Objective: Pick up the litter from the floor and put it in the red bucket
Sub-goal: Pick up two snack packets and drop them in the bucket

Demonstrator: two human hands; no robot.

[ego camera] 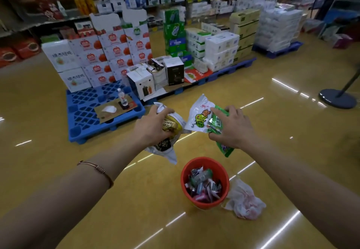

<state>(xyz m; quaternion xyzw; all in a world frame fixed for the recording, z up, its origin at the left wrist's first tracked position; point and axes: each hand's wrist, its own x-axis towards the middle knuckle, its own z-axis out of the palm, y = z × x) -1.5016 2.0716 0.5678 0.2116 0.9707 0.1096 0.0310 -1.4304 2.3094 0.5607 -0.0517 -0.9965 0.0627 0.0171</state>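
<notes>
The red bucket (202,163) stands on the yellow floor below my hands and holds several crumpled wrappers. My left hand (152,128) is closed around a bunch of white, yellow and black snack wrappers (171,127), held above and left of the bucket. My right hand (231,130) grips white and green snack wrappers (200,120), held above and slightly right of the bucket. A crumpled white plastic bag with red marks (244,200) lies on the floor, touching the bucket's right side.
A blue pallet (81,112) at left carries a water bottle (122,97) and cardboard. Stacked cartons on a long pallet (175,57) fill the middle behind my hands. A dark round stand base (339,97) sits at far right. Shelves line the back.
</notes>
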